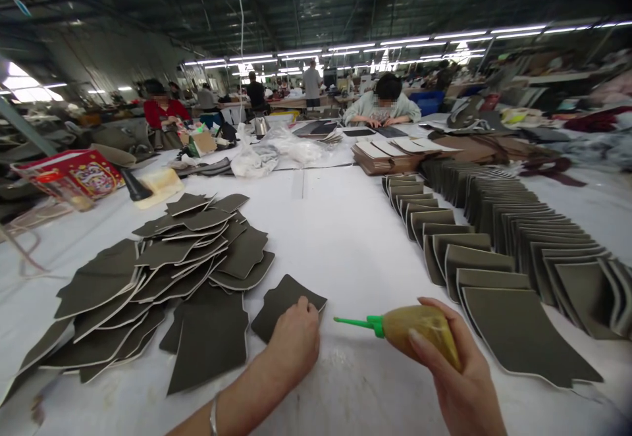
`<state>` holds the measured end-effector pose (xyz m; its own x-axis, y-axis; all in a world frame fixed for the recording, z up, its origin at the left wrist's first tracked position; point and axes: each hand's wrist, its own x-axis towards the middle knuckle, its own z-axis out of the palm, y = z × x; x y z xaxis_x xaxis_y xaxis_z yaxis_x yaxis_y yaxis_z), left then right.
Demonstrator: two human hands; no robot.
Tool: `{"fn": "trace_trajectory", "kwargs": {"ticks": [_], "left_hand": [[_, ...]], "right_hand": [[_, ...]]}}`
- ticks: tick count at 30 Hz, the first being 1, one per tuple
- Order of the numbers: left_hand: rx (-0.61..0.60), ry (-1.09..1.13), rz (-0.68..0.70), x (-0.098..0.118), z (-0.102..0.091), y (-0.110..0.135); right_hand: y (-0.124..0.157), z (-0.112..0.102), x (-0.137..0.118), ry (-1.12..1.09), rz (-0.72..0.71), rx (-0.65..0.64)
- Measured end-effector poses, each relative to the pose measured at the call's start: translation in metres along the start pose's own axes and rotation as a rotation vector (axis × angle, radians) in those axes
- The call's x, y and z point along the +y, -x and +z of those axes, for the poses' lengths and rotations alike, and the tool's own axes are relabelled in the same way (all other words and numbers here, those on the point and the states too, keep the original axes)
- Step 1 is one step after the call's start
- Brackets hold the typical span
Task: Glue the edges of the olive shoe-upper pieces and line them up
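Observation:
My left hand (299, 334), its fingers curled closed, is on the right edge of a dark olive panel (284, 301) lying on the white table. In my right hand (461, 363) is a squeeze bottle (419, 332) of amber liquid, tilted sideways. Its thin green nozzle points left toward the panel, a little apart from it. To the left lies a loose heap of similar dark panels (182, 251) with pale edges. On the right, more panels stand overlapped in a long curved row (486, 258), the nearest one lying almost flat.
Behind that row is a second, denser row of panels (523, 218). Brown stacked sheets (375, 159) and clear plastic bags (276, 153) lie farther back. A red bag (83, 169) stands at the left. Across the table a person in a pale top (382, 107) bends over dark pieces.

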<state>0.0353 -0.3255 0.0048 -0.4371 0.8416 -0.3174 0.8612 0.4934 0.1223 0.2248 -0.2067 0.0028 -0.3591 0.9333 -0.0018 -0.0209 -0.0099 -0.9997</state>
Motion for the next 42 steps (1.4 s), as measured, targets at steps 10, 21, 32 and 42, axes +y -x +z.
{"fn": "trace_trajectory", "kwargs": {"ticks": [10,21,32,42], "left_hand": [[0.027,0.089,0.129,-0.022,-0.012,-0.009],[0.035,0.104,0.135,-0.023,-0.011,-0.008],[0.061,0.135,0.148,-0.027,-0.004,-0.006],[0.003,0.156,0.111,-0.024,-0.007,-0.001]], "right_hand": [[0.0,0.027,-0.004,0.305,-0.221,-0.116],[-0.011,0.044,0.0,0.48,-0.56,-0.272],[-0.016,0.041,0.006,0.467,-0.393,-0.207],[-0.021,0.041,0.006,0.407,-0.237,-0.173]]}}
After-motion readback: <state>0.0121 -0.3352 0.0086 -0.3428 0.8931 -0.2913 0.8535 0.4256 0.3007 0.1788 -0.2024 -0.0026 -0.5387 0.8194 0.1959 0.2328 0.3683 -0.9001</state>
